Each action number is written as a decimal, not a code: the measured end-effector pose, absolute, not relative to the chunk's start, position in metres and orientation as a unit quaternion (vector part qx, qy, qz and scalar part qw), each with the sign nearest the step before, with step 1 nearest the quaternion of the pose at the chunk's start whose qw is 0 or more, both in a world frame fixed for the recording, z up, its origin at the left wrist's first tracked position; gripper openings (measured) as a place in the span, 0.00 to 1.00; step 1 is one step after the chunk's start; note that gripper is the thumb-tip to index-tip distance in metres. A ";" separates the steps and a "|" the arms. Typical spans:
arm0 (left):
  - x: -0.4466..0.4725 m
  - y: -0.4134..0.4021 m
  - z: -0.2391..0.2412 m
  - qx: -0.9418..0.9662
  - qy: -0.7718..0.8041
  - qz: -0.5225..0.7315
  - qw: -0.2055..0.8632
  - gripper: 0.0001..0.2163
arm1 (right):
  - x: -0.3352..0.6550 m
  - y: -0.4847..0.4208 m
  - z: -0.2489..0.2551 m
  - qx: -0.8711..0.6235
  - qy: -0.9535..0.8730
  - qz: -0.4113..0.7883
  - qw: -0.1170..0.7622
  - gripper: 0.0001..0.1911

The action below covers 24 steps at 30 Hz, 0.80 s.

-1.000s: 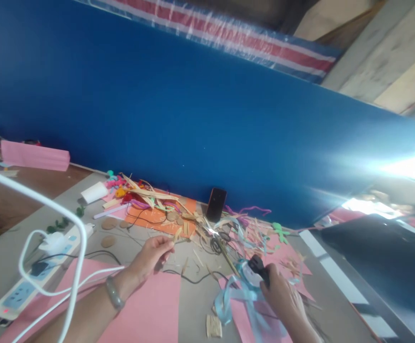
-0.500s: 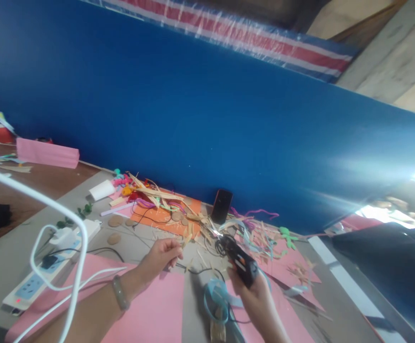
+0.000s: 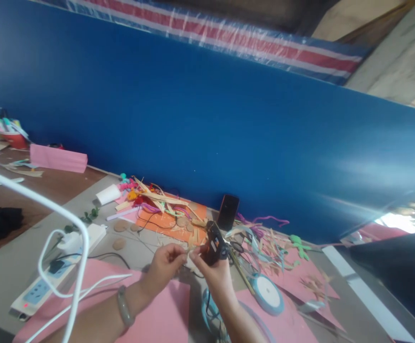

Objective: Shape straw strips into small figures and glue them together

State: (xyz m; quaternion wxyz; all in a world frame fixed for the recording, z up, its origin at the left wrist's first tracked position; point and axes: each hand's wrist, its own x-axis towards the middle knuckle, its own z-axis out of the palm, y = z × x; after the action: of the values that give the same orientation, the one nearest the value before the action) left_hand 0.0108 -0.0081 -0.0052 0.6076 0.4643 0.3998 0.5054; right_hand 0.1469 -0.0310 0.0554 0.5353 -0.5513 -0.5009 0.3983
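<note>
The left hand [image 3: 163,269] reaches in from the near left, palm inward, a bracelet [image 3: 124,307] on its wrist. Its thumb and forefinger are drawn together; whether they pinch anything is too small to tell. The right hand [image 3: 217,276] has its fingers wrapped around a black glue gun [image 3: 214,244], held upright above the middle of the table, its thumb pointing left, close to the left fingertips. At the far left, a red cup [image 3: 16,140] holds pens [image 3: 8,125]. The grey table [image 3: 0,283] bears pink paper [image 3: 161,312] on the near side and an orange sheet [image 3: 154,229] farther off, partly under straw strips [image 3: 166,198]. A phone [image 3: 229,213] leans against the blue partition [image 3: 193,109]. A ribbon spool [image 3: 269,293] lies at the right, and a power strip [image 3: 35,293] at the left.
</note>
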 end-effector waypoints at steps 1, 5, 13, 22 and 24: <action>0.010 -0.009 -0.006 0.477 0.410 0.507 0.589 0.10 | 0.144 -0.029 0.055 -0.548 -0.500 0.401 0.538 0.18; 0.007 -0.012 0.000 0.535 0.442 0.507 0.511 0.08 | 0.136 -0.023 0.052 -0.548 -0.490 0.396 0.550 0.18; 0.010 -0.010 0.004 0.468 0.435 0.482 0.600 0.09 | 0.136 -0.021 0.043 -0.513 -0.470 0.455 0.556 0.15; 0.007 -0.011 0.001 0.449 0.379 0.466 0.662 0.12 | 0.146 -0.020 0.052 -0.523 -0.460 0.501 0.513 0.13; 0.007 -0.011 0.002 0.444 0.373 0.463 0.670 0.12 | 0.148 -0.020 0.053 -0.531 -0.480 0.493 0.495 0.15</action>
State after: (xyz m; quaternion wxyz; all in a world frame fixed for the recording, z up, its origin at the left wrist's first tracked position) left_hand 0.0067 -0.0114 0.0024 0.6703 0.4444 0.3729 0.4629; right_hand 0.1477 -0.0201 0.0531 0.4950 -0.5312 -0.4797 0.4927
